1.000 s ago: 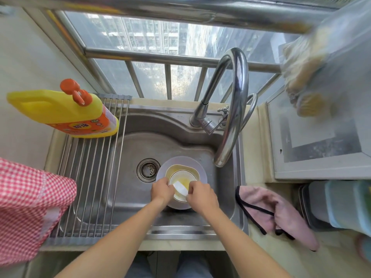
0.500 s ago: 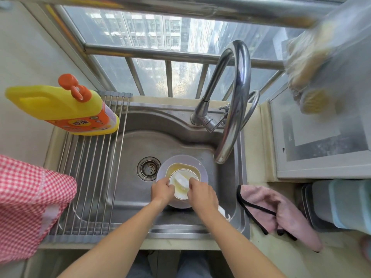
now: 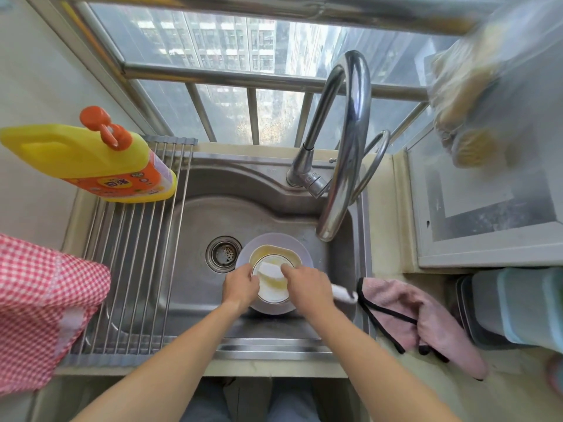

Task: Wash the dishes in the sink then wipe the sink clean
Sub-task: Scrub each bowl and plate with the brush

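One sink (image 3: pixel 189 245), one plate (image 3: pixel 301 254) inside it, one bowl (image 3: pixel 271 287) on the plate. The bowl rim is gripped by the left hand (image 3: pixel 239 287); one brush (image 3: pixel 269 269) is gripped by the right hand (image 3: pixel 306 286), fingers curled. One bottle (image 3: pixel 91 159), one pink cloth (image 3: pixel 420 318). Brush head is now shifted across the bowl; handle end is now seen.

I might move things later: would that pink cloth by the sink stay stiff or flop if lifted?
The pink cloth would probably flop: it lies crumpled in soft folds on the counter, its black-trimmed edge curving loosely. It looks thin, so likely light. Draped flat, it should not roll or tip, though its hanging loop might snag.
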Motion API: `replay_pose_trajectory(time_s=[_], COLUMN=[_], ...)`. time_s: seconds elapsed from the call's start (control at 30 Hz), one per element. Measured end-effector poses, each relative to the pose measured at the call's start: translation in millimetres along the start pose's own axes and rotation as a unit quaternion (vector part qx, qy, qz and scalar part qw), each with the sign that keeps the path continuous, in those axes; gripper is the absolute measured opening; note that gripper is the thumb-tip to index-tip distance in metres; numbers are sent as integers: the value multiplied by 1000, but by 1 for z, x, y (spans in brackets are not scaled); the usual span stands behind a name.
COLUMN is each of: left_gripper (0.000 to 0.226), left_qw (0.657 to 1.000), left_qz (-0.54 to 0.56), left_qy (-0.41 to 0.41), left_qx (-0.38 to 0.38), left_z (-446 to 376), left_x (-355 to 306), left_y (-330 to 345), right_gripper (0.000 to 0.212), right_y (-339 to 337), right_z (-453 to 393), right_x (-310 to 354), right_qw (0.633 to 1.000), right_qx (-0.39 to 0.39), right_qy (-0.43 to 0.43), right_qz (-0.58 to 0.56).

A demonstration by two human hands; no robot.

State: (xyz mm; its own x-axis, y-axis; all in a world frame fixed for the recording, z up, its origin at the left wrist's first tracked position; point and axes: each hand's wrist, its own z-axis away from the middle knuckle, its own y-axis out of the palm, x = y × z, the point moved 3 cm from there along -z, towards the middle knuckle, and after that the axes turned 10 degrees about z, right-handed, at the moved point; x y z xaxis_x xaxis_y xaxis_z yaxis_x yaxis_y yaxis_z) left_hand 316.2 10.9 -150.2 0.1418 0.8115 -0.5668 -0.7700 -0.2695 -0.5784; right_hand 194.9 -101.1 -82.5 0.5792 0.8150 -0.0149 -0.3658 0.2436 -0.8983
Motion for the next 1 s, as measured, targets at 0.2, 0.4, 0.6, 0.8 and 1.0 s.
replay_pose_trajectory(time_s=[0.2, 0.4, 0.6, 0.8, 1.0], left_gripper=[30, 23, 10, 19, 12], left_qw=[997, 988, 981, 983, 981], left_qz=[-34, -88, -130, -108, -140], left_qy=[68, 120, 144, 145, 130], left_qx=[-20, -34, 15, -8, 40], left_z=[0, 1, -6, -5, -10], left_x=[-13, -24, -29, -28, -34], left_y=[-6, 0, -4, 0, -4], right_gripper=[43, 7, 29, 15, 18], right_y=[6, 14, -5, 11, -3], right_z=[18, 17, 1, 19, -3], right_x=[-12, -18, -17, -12, -18], right_qw=[996, 918, 993, 967, 999], right_qx=[59, 187, 43, 166, -4], right_qy=[-55, 164, -40, 99, -11], right_qz=[20, -309, 104, -169, 50])
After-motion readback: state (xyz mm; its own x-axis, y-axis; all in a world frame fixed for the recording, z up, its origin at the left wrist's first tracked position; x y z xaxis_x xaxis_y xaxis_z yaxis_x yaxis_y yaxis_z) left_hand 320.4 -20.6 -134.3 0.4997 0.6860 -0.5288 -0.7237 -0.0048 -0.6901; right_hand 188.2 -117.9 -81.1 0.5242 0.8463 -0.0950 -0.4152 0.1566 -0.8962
